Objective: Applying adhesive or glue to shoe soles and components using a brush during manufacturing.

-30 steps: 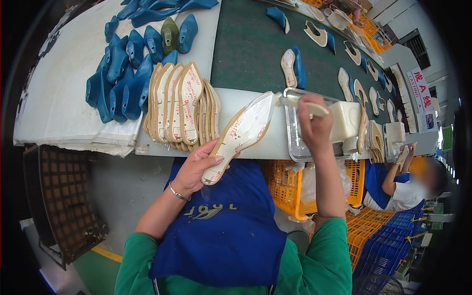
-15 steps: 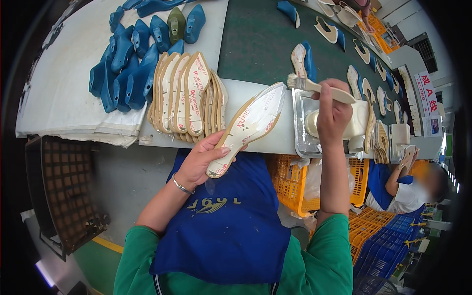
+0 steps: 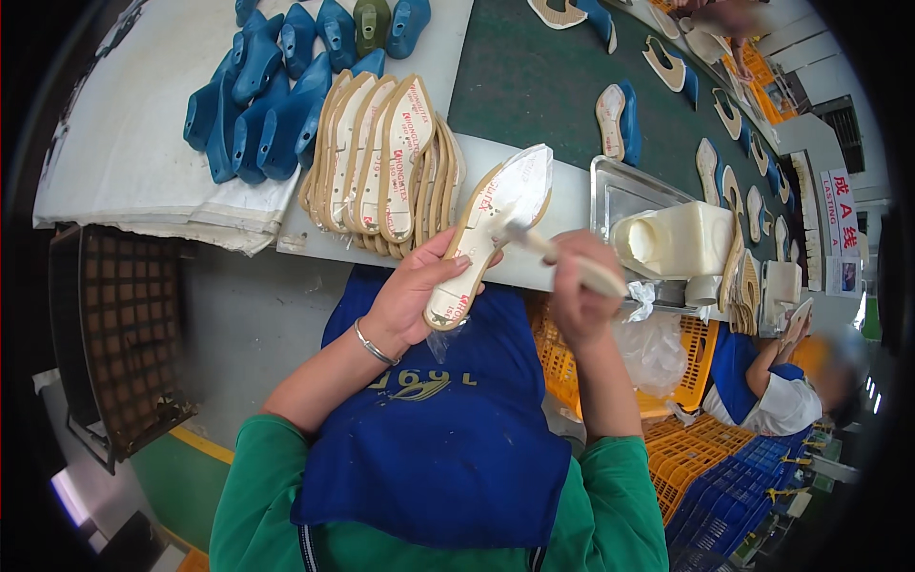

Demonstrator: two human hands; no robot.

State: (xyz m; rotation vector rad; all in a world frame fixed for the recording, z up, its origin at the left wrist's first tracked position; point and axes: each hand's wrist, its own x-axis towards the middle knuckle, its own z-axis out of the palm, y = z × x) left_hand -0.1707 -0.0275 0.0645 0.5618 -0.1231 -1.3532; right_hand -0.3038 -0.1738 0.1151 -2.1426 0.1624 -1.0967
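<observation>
My left hand (image 3: 419, 286) grips a shoe insole (image 3: 486, 205) near its narrow heel end, thumb on top, the wide toe end pointing away to the right. White wet-looking coating covers the toe part. My right hand (image 3: 583, 286), blurred by motion, is closed round the pale handle of a brush (image 3: 543, 246); its bristles touch the middle of the insole. Left of the held piece, a stack of insoles (image 3: 405, 157) stands on edge on the white table. At right, a metal tray (image 3: 610, 186) carries a whitish plastic container (image 3: 681, 238) lying on its side.
Blue shoe lasts (image 3: 257, 124) lie grouped at the far left, with a green one (image 3: 372, 24) among them. A green conveyor belt (image 3: 534, 95) carries lasts and insoles. Yellow crates (image 3: 562, 367) stand below the table. A co-worker (image 3: 777, 391) sits at right. A dark rack (image 3: 133, 334) is at left.
My right hand has brought the brush from above the tray down and left onto the insole. The insole stays in my left hand. The view has shifted slightly.
</observation>
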